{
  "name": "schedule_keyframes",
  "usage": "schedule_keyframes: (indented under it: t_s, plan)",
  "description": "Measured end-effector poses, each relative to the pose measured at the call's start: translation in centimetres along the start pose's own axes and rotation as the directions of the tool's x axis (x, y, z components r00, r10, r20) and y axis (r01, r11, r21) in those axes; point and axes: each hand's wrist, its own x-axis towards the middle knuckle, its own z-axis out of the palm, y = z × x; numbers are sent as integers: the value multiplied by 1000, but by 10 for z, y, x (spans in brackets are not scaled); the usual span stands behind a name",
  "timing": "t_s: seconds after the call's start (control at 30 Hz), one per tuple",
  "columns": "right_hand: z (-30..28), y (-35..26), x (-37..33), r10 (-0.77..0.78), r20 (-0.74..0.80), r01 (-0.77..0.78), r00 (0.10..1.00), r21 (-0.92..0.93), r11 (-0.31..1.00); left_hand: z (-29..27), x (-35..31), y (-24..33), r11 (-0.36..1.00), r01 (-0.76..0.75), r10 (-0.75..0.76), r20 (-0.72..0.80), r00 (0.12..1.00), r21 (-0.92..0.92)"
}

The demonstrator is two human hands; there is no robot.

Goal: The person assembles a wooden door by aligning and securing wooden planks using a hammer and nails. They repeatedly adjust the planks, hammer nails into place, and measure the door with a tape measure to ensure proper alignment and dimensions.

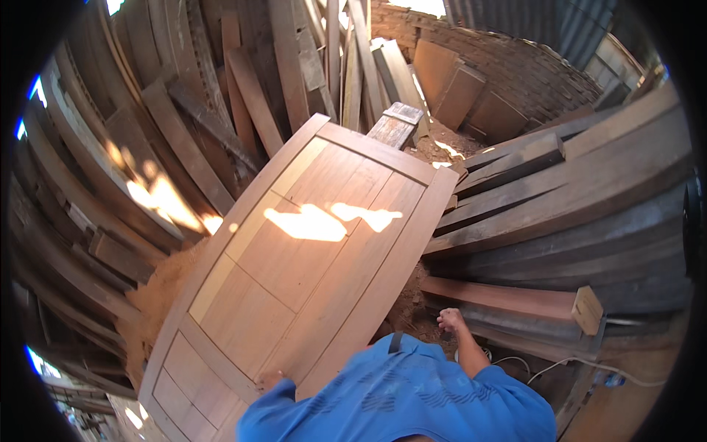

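Note:
A large wooden door [324, 250] with inset panels lies at a slant in front of me, running from the lower left to the upper middle. My left hand [270, 379] rests on the door's face near a cross rail, its fingers small and partly hidden but seemingly laid flat. Off the door's right edge is my right hand [451, 320], with its fingers curled in. Whether anything is inside that hand I cannot make out. Bright sun patches fall across the upper panels.
The door's far end lies by a rough wooden beam [396, 125]. Long planks [250, 96] lean at the left and back. Stacked timbers [560, 184] and a reddish beam [508, 295] lie to the right. A pale cable [589, 361] curves at lower right. Sawdust [166, 295] heaps at left.

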Motion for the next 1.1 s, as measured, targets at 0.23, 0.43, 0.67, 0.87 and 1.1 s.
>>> schedule_keyframes:
  t_s: [0.23,0.43,0.67,0.87,1.1]
  plan:
    - [-57,-42,55,141,-146,-158,979,-113,981,25,13,13,975,95,-66,148,987,-200]
    - [-84,-127,116,-282,-258,57,924,-638,768,23,44,38,889,70,-33,90,995,-453]
    - [-76,-324,158,-371,-358,98,857,-594,799,49,-85,197,958,-132,55,-285,957,-256]
    - [-68,-419,199,-564,-125,182,817,-871,456,56,-167,322,936,-276,271,-56,961,-217]
    - [-74,-468,275,-551,32,208,834,-943,259,66,-141,367,983,-140,156,143,977,-119]
